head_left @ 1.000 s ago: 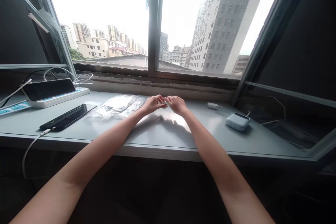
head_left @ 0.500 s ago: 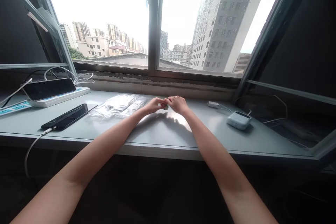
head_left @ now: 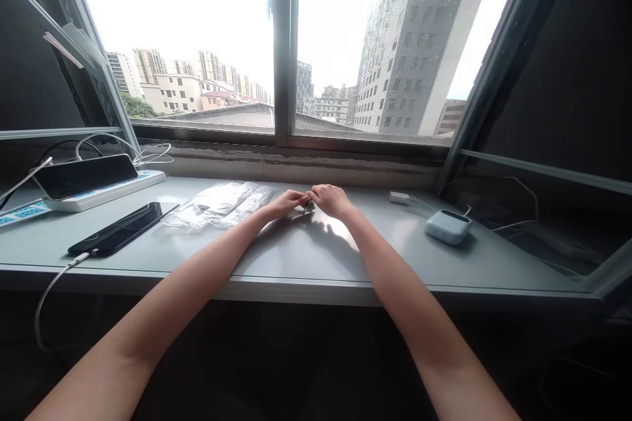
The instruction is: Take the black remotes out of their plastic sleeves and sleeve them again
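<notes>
One small green object [head_left: 309,206], too tiny to identify with certainty, sits between the fingers of the left hand [head_left: 289,201] and right hand [head_left: 332,200], both apparently pinching it. It is held over the grey surface [head_left: 301,260], well back from the front edge [head_left: 306,281], near the window ledge [head_left: 222,161]. Clear plastic packaging [head_left: 222,204] lies near the left wrist; a pale power bank [head_left: 447,227] sits well apart, rightward. Both forearms [head_left: 197,279] reach forward, converging, the right hand's back uppermost.
</notes>
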Motion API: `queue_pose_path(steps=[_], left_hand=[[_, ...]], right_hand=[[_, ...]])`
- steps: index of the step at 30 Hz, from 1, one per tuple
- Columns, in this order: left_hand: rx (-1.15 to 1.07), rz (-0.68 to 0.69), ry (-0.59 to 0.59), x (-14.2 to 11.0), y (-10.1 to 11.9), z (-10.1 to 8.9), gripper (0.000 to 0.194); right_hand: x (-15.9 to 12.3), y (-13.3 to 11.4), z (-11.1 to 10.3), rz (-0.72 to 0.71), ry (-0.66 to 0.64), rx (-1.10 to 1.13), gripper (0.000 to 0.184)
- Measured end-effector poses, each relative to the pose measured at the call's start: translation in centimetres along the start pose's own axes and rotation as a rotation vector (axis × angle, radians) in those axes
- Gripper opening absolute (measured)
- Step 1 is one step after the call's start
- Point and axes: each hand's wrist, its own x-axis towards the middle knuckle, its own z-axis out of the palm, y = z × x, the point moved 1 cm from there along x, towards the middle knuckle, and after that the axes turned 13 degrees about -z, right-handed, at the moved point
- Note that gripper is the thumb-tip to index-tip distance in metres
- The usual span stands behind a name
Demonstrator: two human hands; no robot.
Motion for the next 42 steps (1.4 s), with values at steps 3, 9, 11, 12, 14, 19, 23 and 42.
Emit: queue_pose_path(steps=[3, 9, 11, 12, 14, 19, 23, 42], left_hand=[[0.009, -0.014, -0.002, -0.1, 0.2, 0.1, 0.054], [-0.035, -0.041, 0.023, -0.7, 1.1, 0.1, 0.052], [-0.065, -0.049, 0.017, -0.9, 1.4, 0.0, 0.051], [-0.073, -0.054, 0.018, -1.0, 1.5, -0.1, 0.049], [-0.074, -0.065, 0.03, -1.1, 1.7, -0.1, 0.044], [-0.052, -0.096, 0.047, -1.2, 2.0, -0.1, 0.035], [-0.073, -0.114, 0.065, -1.3, 2.2, -0.2, 0.034], [-0.067, -0.113, 0.133, -1.7, 2.0, -0.7, 0.039]], right_hand=[[-0.1, -0.2, -0.2, 0.01, -0.004, -0.007, 0.035], [-0.2, -0.5, -0.6, -0.003, 0.013, 0.015, 0.034], [-0.2, -0.4, -0.6, -0.008, 0.027, 0.018, 0.034], [-0.2, -0.4, -0.6, -0.011, 0.031, 0.019, 0.034], [-0.1, -0.3, -0.5, -0.017, 0.031, 0.022, 0.034], [-0.1, -0.2, -0.3, -0.028, 0.013, 0.037, 0.033], [-0.2, -0.2, -0.3, -0.046, 0.026, 0.04, 0.031], [-0.4, 0.2, -1.2, -0.073, 0.127, 0.081, 0.015]])
